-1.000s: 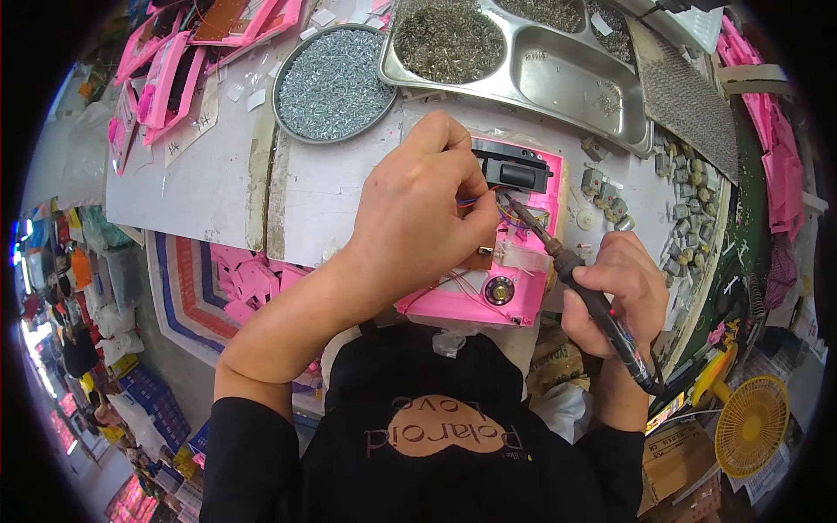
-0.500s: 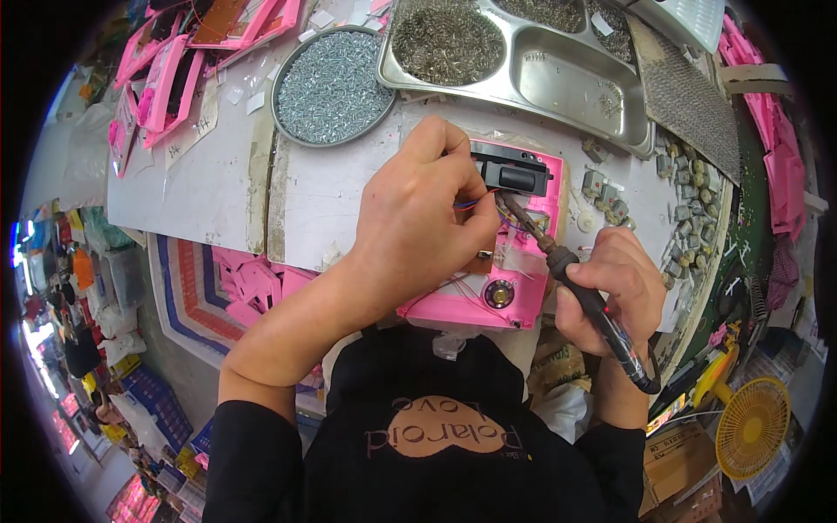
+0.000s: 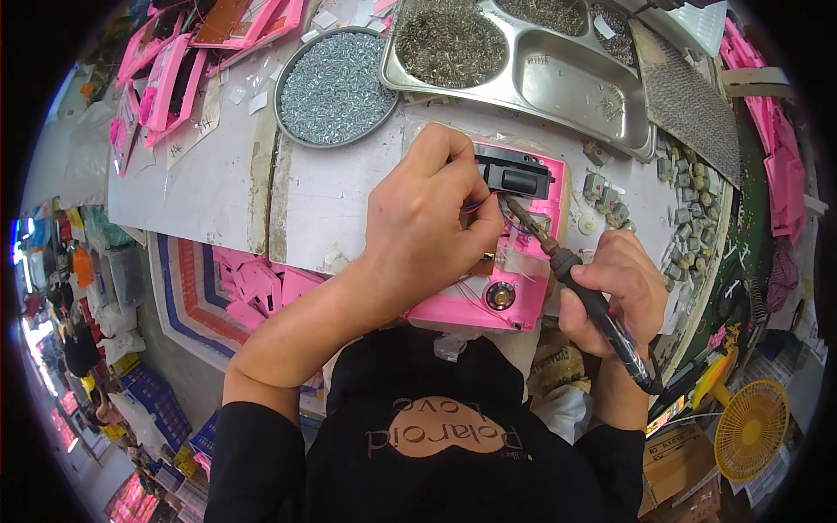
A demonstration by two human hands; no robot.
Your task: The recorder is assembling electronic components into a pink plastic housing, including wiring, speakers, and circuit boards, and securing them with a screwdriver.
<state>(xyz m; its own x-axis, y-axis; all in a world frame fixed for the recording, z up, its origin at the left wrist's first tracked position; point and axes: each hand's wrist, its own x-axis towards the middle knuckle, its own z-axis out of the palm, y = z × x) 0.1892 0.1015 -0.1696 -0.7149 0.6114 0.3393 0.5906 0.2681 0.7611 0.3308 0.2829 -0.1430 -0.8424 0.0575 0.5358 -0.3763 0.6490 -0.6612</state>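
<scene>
A pink plastic housing (image 3: 530,294) lies on the table in front of me, with a black module (image 3: 516,179) at its far end and a small round speaker (image 3: 500,296) near its close edge. Over the housing's left side, my left hand (image 3: 432,209) pinches thin coloured wires (image 3: 475,207) between thumb and forefinger. My right hand (image 3: 617,292) is wrapped round the dark handle of a soldering iron (image 3: 588,292). The iron's tip points up and left into the housing, close beside the pinched wires; whether it touches them I cannot tell.
Beyond the housing stand a round tray of small screws (image 3: 336,87) and a steel compartment tray (image 3: 584,78) holding springs. Several small metal motors (image 3: 689,205) lie at the right. Pink casings (image 3: 166,87) sit far left; a yellow fan (image 3: 751,429) is low at the right.
Both hands keep their grips and have hardly moved. The view has shifted very slightly, and the iron's tip stays close to the wires.
</scene>
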